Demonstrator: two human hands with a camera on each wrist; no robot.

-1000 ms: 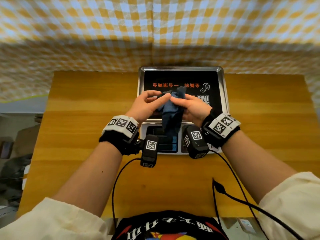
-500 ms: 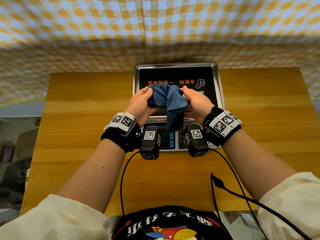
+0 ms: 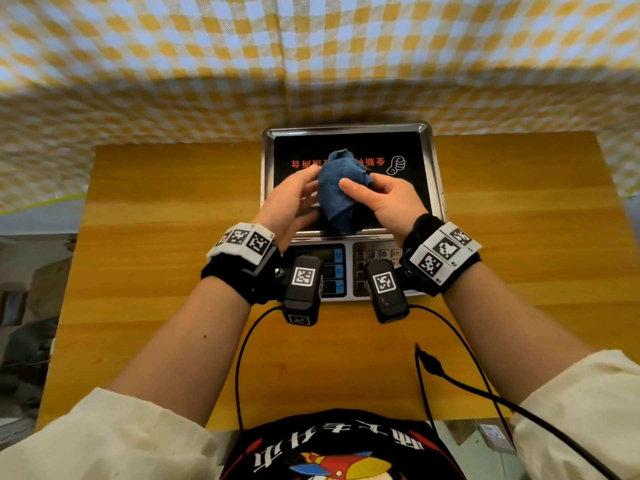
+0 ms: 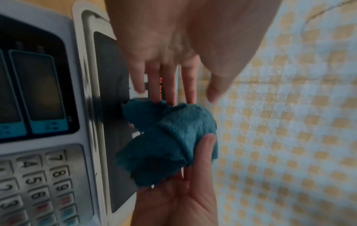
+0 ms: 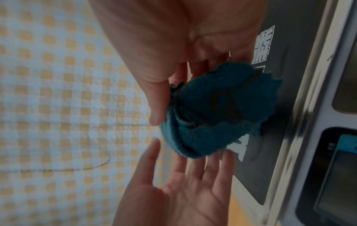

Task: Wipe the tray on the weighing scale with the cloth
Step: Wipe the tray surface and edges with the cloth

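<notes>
Right hand (image 3: 388,199) grips the bunched blue cloth (image 3: 341,195), thumb on top, held over the tray (image 3: 434,174) at frame centre; can't tell if the cloth touches the tray. Left hand (image 3: 294,202) is spread, fingers straight, just beside the cloth. Tray sits on the weighing scale (image 3: 346,268), on the wooden table (image 3: 156,237).
</notes>
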